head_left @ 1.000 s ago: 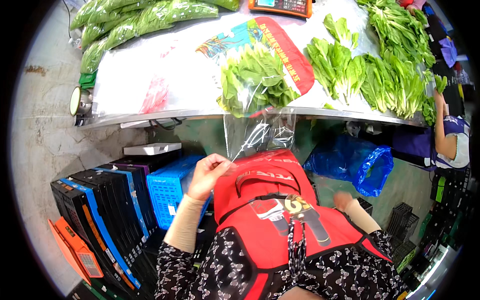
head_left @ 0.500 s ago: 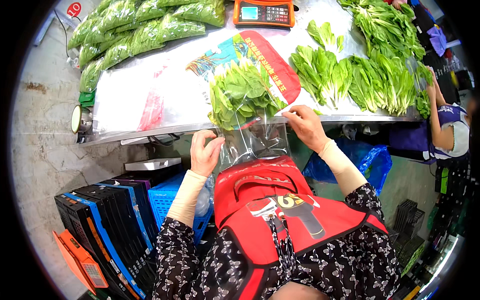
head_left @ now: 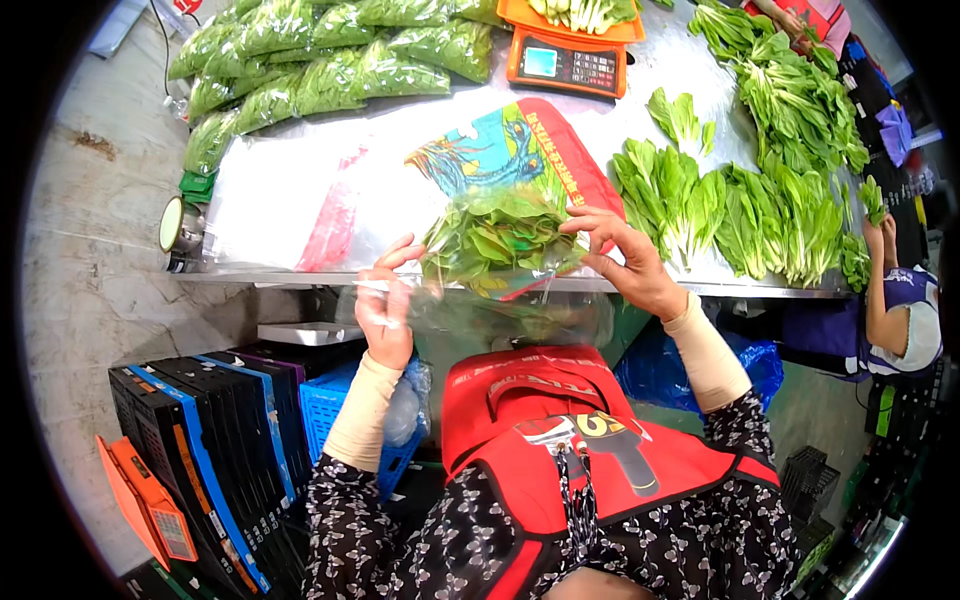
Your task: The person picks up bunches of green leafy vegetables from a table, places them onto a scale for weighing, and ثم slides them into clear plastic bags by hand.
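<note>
A clear plastic bag [head_left: 470,318] packed with leafy greens [head_left: 500,238] lies at the table's near edge, its lower part hanging over. My left hand [head_left: 385,310], smeared by motion, is at the bag's left side. A small white strip [head_left: 372,285] shows at its fingers; whether they grip it or the bag I cannot make out. At the bag's upper right, my right hand [head_left: 638,268] has its thumb and fingers apart, fingertips touching or just over the film. Beneath the bag is a printed sheet [head_left: 565,150] in red and blue.
Filled bags of greens [head_left: 330,75] are piled at the far left. An orange scale [head_left: 568,62] bears greens in a tray. Loose greens [head_left: 770,215] cover the right side, where a co-worker's hand [head_left: 880,235] holds some. Black crates [head_left: 200,430] stand below left; a blue bag [head_left: 745,370] lies below right.
The bag's open end, stretched toward me before, is now lower and blurred. My left hand has moved up and leftward beside the greens; my right is over the bag's upper right. The view has shifted.
</note>
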`<act>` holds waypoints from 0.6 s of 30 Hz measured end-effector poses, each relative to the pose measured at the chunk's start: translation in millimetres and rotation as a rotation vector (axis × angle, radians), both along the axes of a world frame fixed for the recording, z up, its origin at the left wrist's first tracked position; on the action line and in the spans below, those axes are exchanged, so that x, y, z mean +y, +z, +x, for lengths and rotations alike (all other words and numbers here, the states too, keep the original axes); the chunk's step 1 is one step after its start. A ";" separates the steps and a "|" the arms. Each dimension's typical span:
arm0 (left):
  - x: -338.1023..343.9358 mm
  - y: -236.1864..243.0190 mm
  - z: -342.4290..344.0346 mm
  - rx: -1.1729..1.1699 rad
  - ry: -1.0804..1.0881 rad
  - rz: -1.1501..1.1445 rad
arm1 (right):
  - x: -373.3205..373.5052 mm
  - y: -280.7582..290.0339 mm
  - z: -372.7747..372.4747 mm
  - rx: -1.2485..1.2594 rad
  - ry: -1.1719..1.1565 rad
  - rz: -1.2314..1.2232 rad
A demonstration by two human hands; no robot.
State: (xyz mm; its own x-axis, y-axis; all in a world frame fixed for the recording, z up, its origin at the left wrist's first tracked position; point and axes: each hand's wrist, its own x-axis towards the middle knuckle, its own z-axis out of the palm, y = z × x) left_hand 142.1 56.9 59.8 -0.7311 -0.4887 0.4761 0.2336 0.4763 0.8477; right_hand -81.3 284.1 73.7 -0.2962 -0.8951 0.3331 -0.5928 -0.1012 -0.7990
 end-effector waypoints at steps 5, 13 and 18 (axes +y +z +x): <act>-3.9 -10.0 -46.1 0.141 0.202 0.328 | -46.3 -13.9 3.8 -0.499 -0.380 -0.238; 45.2 -88.2 -15.5 -0.315 0.466 0.452 | -32.8 -82.3 56.8 -0.025 -0.749 0.079; 45.3 -99.0 -13.0 -0.454 0.430 0.431 | -24.3 -88.2 50.4 -0.195 -0.779 0.101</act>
State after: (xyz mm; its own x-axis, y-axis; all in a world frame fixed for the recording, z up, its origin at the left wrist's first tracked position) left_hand 129.1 102.2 -39.1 -0.5126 -0.8497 -0.1235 -0.3137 0.0514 0.9481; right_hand -30.9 259.8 -14.5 -0.8915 -0.4308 0.1400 -0.3125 0.3613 -0.8785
